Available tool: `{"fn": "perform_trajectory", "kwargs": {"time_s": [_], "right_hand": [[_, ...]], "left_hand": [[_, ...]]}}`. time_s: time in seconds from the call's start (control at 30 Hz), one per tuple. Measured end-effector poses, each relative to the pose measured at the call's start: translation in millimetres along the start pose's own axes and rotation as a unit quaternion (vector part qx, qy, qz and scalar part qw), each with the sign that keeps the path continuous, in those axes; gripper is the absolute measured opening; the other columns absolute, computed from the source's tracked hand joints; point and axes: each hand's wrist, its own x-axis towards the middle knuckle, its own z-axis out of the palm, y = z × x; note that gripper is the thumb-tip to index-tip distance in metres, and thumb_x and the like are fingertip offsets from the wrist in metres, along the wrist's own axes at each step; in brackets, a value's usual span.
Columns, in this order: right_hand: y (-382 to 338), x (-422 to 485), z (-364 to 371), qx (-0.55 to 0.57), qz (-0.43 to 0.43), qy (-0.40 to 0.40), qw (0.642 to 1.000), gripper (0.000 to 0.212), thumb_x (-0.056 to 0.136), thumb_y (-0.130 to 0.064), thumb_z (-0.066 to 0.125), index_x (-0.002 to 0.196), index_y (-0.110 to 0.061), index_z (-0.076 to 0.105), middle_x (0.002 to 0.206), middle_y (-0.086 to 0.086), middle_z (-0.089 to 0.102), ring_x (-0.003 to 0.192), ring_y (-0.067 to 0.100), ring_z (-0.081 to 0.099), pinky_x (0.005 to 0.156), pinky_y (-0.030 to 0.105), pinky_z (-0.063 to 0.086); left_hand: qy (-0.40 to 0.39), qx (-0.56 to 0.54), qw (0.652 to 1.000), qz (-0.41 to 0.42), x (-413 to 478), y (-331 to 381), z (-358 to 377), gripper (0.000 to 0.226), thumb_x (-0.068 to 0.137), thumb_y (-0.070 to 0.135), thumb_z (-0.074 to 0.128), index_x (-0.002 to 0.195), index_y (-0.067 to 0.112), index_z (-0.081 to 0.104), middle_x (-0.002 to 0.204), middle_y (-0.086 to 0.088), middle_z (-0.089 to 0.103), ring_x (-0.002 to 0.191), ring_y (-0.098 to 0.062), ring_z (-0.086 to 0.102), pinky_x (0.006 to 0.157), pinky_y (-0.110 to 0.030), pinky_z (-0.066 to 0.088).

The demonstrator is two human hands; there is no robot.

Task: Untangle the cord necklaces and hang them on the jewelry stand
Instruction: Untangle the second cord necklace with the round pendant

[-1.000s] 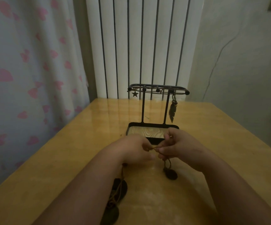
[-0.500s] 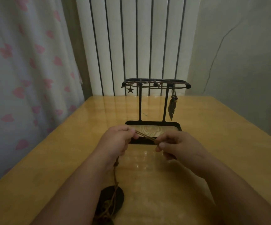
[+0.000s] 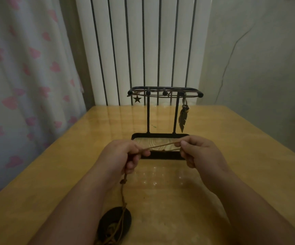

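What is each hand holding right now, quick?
Left hand: closed, pinching the brown cord necklace.
Right hand: closed, pinching the same cord, which is stretched between the two hands.

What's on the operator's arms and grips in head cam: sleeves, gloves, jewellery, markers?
Nothing worn that shows. The left grip and right grip are bare hands: no gloves, rings or tape. The left forearm and right forearm are bare to the frame edge: no sleeves, watch, bands or cables. Dim light, so small marks could go unseen.
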Motion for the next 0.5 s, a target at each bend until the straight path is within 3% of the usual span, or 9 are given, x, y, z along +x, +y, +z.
{"fn": "perform_trajectory", "kwargs": {"time_s": [0.07,0.17,0.3,0.4,0.5], "right_hand": [[1.9,1.5,-1.3,-0.019,0.0,0.026,0.999,0.022,0.096,-0.014,0.051,0.088,-0.013,0.072,0.069,0.005,0.06,0.059,0.01,0.049,0.058,0.026,0.038],[4.2,2.5,-0.7,-0.066,0.003,0.038,0.997,0.021,0.096,-0.018,0.052,0.086,-0.018,0.071,0.073,0.004,0.065,0.064,0.011,0.053,0.064,0.03,0.044],[3.4,1.7,0.4,-0.109,0.012,0.042,0.993,0.017,0.095,-0.022,0.055,0.09,-0.023,0.071,0.079,-0.003,0.068,0.072,0.012,0.06,0.064,0.03,0.052],[-1.8,-3.2,1.8,-0.181,-0.05,0.068,0.98,0.017,0.093,-0.026,0.056,0.106,-0.031,0.067,0.087,-0.018,0.061,0.078,0.002,0.059,0.062,0.019,0.048],[-11.1,-12.7,8.2,-0.182,-0.131,0.071,0.972,0.01,0.09,-0.024,0.06,0.092,-0.032,0.066,0.086,-0.015,0.063,0.082,0.001,0.057,0.064,0.019,0.048]], "left_hand": [[-0.007,-0.001,1.0,0.011,-1.6,-0.3,0.1,0.03,0.094,-0.005,0.04,0.094,-0.004,0.071,0.06,-0.008,0.054,0.049,-0.014,0.045,0.048,-0.024,0.037],[-0.054,-0.028,0.997,0.043,-5.6,-4.9,-2.5,0.027,0.094,-0.005,0.047,0.099,0.002,0.073,0.074,-0.01,0.068,0.063,-0.017,0.063,0.06,-0.029,0.052],[-0.079,-0.062,0.994,0.053,-5.4,-7.2,-4.9,0.025,0.093,-0.005,0.052,0.105,0.006,0.071,0.086,-0.012,0.073,0.076,-0.021,0.069,0.071,-0.032,0.055],[-0.085,-0.094,0.99,0.059,-6.3,-5.4,-4.4,0.022,0.09,-0.005,0.055,0.105,0.005,0.068,0.088,-0.013,0.073,0.076,-0.022,0.069,0.07,-0.033,0.055],[-0.071,-0.091,0.991,0.064,-7.2,-4.0,-2.1,0.02,0.088,-0.004,0.059,0.104,0.006,0.065,0.087,-0.012,0.073,0.074,-0.021,0.069,0.069,-0.034,0.055]]}}
